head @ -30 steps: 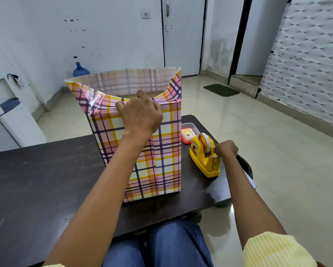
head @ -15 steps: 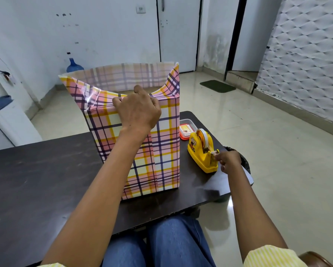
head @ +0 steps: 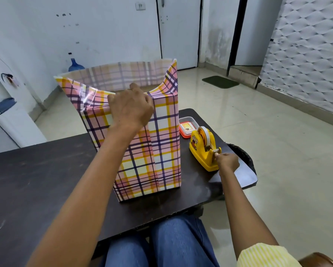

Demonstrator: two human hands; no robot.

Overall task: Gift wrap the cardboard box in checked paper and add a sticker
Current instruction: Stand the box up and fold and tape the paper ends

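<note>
A yellow tape dispenser (head: 202,149) sits on a dark table (head: 36,180). Just left of the dispenser stands a tall parcel of pink, yellow and purple checked paper (head: 158,151), open at the top. The cardboard box is hidden inside it. Above and left of the dispenser, the left hand (head: 130,110) curls its fingers over the paper's top edge, gripping the overlapped seam. At the dispenser's near end, the right hand (head: 227,161) pinches the tape end (head: 216,151) at the cutter. Just behind the dispenser lies a small red-rimmed container (head: 186,124).
</note>
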